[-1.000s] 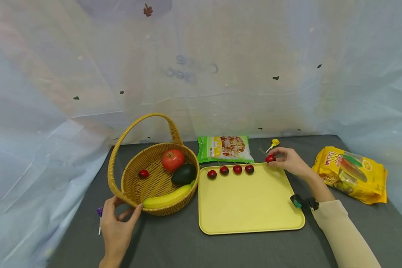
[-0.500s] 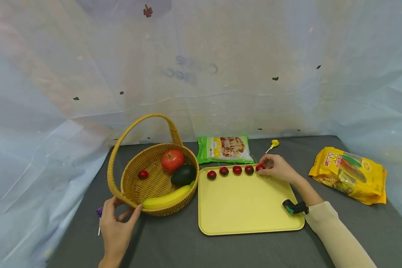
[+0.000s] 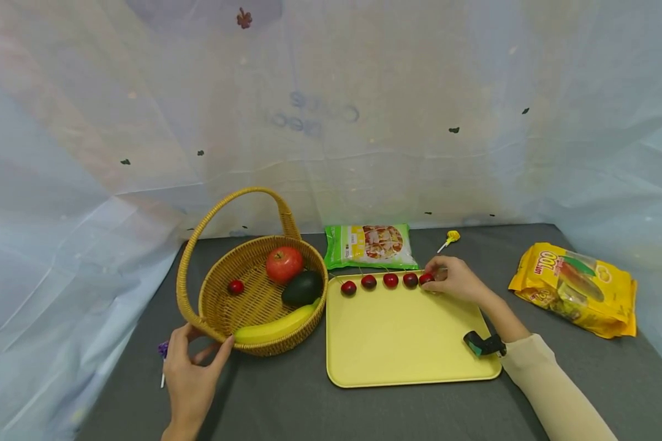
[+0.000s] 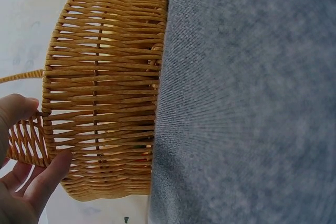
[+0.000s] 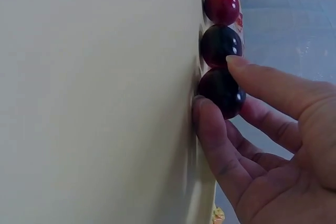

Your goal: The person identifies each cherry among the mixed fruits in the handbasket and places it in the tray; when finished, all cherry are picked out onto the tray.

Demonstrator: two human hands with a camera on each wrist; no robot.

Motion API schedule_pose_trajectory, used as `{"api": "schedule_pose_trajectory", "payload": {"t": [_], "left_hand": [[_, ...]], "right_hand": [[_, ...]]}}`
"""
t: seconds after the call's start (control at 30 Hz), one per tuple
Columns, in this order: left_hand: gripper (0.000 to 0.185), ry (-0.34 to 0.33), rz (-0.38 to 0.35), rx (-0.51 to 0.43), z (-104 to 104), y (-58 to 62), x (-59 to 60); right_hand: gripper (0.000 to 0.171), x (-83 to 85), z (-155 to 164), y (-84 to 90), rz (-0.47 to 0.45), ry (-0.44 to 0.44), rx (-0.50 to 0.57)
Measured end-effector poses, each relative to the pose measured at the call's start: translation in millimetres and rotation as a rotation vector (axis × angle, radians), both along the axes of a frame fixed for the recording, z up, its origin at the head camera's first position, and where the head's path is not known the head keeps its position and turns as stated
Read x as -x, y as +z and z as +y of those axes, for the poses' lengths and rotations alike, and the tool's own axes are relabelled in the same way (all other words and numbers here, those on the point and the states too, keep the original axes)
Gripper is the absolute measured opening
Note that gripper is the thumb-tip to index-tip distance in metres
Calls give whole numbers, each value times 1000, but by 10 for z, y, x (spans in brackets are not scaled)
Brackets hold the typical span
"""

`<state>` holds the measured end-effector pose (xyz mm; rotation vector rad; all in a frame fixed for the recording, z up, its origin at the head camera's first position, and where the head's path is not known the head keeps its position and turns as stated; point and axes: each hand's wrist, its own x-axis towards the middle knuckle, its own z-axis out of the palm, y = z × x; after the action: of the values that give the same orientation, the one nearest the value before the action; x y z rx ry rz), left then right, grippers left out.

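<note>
Pale translucent sheeting hangs behind a dark grey table, where a yellow tray lies beside a wicker basket. The right hand, its cream sleeve reaching in over the tray's near right corner, rests at the tray's far edge and pinches a dark red cherry between thumb and fingertips; the cherry sits on the tray at the right end of a row of four more cherries. The left hand grips the near rim of the basket, thumb on one side and fingers on the other. The basket holds a red apple, an avocado, a banana and one loose cherry. The right wrist view shows what the head view cannot: the pinched cherry touches the tray surface, with its neighbour just beside it. The left wrist view shows the basket's woven wall from outside, with the fingers against the weave. A green snack bag, a yellow lollipop and a yellow snack bag lie beyond and to the right.
</note>
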<state>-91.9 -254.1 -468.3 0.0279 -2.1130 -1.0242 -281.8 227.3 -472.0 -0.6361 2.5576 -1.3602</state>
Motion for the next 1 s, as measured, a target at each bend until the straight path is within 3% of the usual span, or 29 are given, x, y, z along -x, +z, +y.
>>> {"api": "schedule_pose_trajectory", "payload": {"t": [0.17, 0.3, 0.43, 0.53, 0.63, 0.8, 1.0], "left_hand": [[57, 4, -9, 0, 6, 1, 3], [57, 3, -14, 0, 12, 1, 3], [57, -4, -6, 1, 3, -1, 1], [59, 5, 1, 4, -19, -14, 0], [60, 13, -1, 7, -30, -20, -7], [59, 7, -13, 0, -23, -26, -7], [60, 3, -16, -8, -10, -30, 8]], "right_hand": [[31, 0, 14, 42, 9, 12, -23], [28, 19, 39, 132, 37, 37, -107], [26, 50, 15, 277, 118, 53, -221], [27, 89, -117, 408, 173, 79, -236], [27, 146, -380, 549, 186, 153, -194], [26, 253, -1026, 777, 161, 381, -110], [32, 353, -1968, 980, 29, 626, -24]]}}
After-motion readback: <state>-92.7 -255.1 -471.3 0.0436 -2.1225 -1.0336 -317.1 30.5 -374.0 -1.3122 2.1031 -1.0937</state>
